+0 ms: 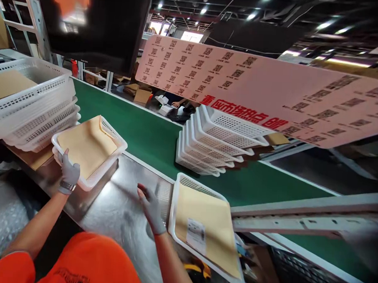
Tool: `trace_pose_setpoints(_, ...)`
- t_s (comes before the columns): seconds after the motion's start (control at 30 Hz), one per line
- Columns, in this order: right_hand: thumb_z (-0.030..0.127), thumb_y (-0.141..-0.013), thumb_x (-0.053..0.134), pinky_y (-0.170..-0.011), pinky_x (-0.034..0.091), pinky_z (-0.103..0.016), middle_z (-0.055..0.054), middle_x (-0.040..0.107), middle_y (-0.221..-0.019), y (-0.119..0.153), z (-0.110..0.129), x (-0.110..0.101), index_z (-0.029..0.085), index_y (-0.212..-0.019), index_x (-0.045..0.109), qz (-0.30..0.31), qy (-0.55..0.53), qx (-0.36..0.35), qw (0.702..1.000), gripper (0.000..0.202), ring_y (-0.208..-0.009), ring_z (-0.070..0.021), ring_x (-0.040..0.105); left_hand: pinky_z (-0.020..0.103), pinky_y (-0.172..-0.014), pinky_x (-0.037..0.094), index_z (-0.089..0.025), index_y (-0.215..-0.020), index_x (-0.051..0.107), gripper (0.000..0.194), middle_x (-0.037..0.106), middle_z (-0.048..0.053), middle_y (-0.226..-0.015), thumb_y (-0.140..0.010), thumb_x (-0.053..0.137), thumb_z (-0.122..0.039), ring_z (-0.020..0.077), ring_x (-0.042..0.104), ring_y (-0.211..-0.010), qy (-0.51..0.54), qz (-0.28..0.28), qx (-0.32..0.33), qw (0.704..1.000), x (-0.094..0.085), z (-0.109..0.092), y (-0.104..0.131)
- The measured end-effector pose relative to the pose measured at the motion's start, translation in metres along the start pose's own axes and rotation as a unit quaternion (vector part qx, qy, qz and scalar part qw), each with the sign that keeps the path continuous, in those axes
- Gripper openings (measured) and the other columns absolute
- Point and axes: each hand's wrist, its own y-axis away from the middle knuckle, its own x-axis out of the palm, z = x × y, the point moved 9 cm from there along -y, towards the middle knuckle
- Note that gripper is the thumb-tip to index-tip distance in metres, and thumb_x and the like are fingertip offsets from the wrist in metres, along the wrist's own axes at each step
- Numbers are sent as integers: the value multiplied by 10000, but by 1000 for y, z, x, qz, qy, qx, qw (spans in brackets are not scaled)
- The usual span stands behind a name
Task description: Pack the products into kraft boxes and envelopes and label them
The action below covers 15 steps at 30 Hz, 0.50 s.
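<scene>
My left hand (70, 169), in a pale glove with a watch at the wrist, grips the near edge of a white plastic basket (91, 185). A tan padded envelope (88, 143) lies in that basket. My right hand (152, 208), gloved with bare fingertips, is held above the metal table (117, 213), its fingers apart and nothing in them. To its right stands another white basket (172, 216) with a tan envelope (210, 217) inside. A white printed label (196, 235) shows on this envelope.
A green conveyor belt (145, 135) runs behind the table. Nested white baskets (210, 142) stand on it, and more baskets (36, 114) are stacked at left. A pink board (257, 86) with printed codes hangs over the belt. A dark monitor (94, 24) is upper left; a metal beam (298, 221) crosses right.
</scene>
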Motion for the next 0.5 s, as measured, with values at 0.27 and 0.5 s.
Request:
trace_pose_setpoints(0.27, 343, -999, 732, -1127, 577, -404, -111, 805, -1345, -119, 108, 162, 184, -1269, 765, 155, 198, -89, 964, 315, -1217, -240, 750, 586, -1341, 468, -108, -1665, 474, 888, 134, 265, -1870, -791, 594, -3, 457, 403, -1678, 94, 24, -35, 995, 5, 45, 42)
trace_pose_setpoints(0.5, 461, -761, 998, -900, 554, -338, -33, 766, -913, -169, 97, 229, 101, -968, 747, 182, 315, -34, 931, 486, -850, -170, 654, 525, -1355, 455, -172, -1676, 492, 897, 244, 210, -1865, -799, 608, -18, 408, 390, -1701, 81, 32, -38, 995, 0, 67, 53)
